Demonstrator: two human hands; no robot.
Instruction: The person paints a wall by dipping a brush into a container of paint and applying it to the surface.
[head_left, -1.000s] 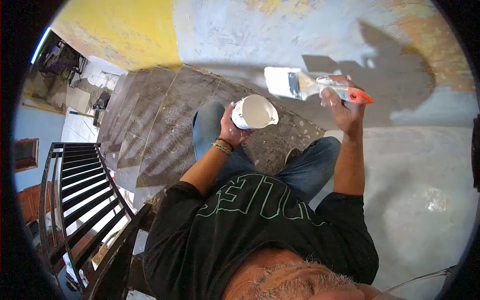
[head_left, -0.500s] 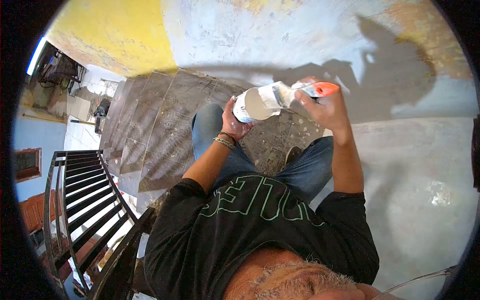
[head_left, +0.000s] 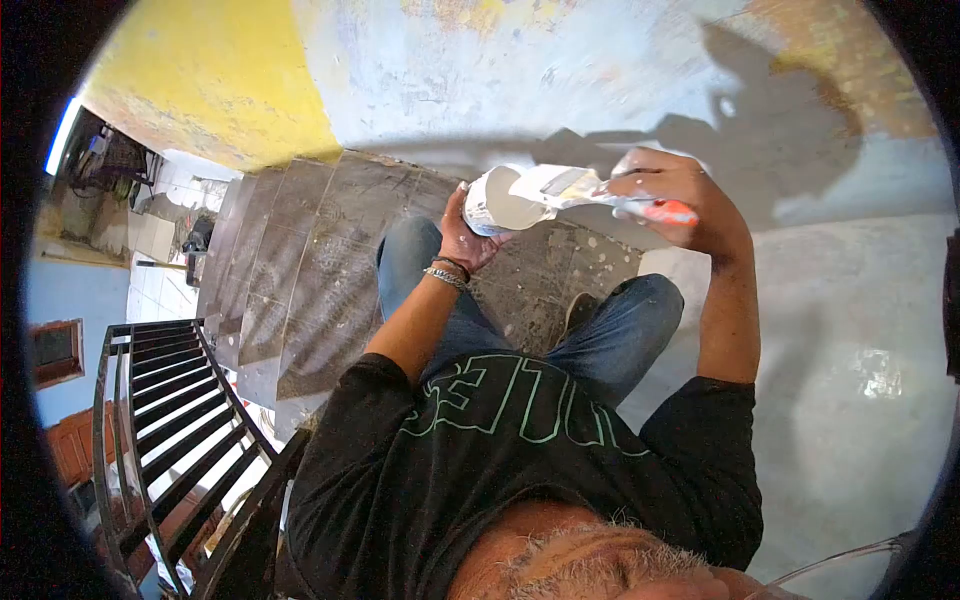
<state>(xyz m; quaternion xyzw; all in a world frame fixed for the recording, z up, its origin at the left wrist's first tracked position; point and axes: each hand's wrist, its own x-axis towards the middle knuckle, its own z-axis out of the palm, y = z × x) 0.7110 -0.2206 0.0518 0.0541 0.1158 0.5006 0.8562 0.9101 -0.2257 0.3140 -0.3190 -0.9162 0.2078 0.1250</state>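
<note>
My left hand [head_left: 470, 238] is wrapped around a white paint pot [head_left: 484, 212], which is tipped with its mouth towards the right. Pale paint coats the inside of the pot. My right hand [head_left: 672, 190] grips a paintbrush [head_left: 580, 188] by its paint-smeared handle, whose end is bright orange-red. The brush head, thick with white paint, lies across the pot's mouth and overlaps its rim. White specks of paint show on the fingers of both hands.
A patchy blue-white and yellow wall [head_left: 420, 80] rises ahead. Dark tiled steps [head_left: 330, 230] descend to the left, past a black metal railing [head_left: 185, 420]. A smooth grey surface [head_left: 830, 320] lies on the right. My jeans-clad knees [head_left: 635, 310] flank the steps below the pot.
My right hand has moved right and turned over, knuckles now upward, drawing the brush back slightly from the pot. My left hand has tilted the pot a little, its mouth showing more.
</note>
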